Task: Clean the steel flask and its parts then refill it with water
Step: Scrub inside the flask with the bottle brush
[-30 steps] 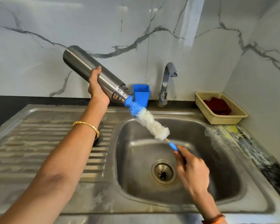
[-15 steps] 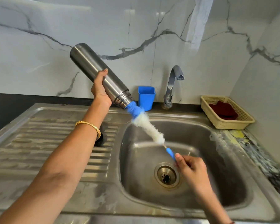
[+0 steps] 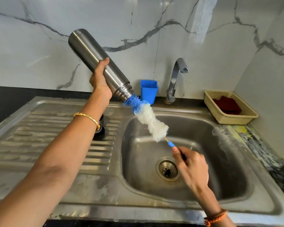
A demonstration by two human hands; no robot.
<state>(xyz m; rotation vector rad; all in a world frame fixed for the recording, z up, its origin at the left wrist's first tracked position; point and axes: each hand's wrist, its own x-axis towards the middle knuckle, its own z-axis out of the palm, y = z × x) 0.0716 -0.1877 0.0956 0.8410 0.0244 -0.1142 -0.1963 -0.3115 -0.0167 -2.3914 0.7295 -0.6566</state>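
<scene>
A person scrubbed a steel flask (image 3: 97, 63) over a kitchen sink (image 3: 228, 161), holding it tilted in the upper left of the frame with its base high against the marble wall and its threaded mouth pointing down toward the basin. The left hand (image 3: 100, 79) was wrapped around the flask's middle, thumb across the top of the barrel. The right hand (image 3: 191, 166), lower right of centre above the drain (image 3: 167, 170), pinched the thin handle of a bottle brush (image 3: 147, 118) between thumb and curled fingers. Compared with half a second earlier, more of the white bristle length lay outside the flask and only the blue tip sat bunched at the mouth, which suggested the brush was on an outward stroke of a back-and-forth scrub, or was being withdrawn altogether. Either way the inside cleaning appeared under way rather than finished, with rinsing and refilling yet to come; the tap (image 3: 176, 76) at centre right showed no running water. A dark round part (image 3: 99, 130), possibly the flask's cap, stood on the ribbed drainboard partly hidden behind the left wrist. A blue cup (image 3: 148, 91) stood beside the tap, and a cream basket (image 3: 228, 117) holding a dark red cloth (image 3: 226, 104) sat at the right edge.
</scene>
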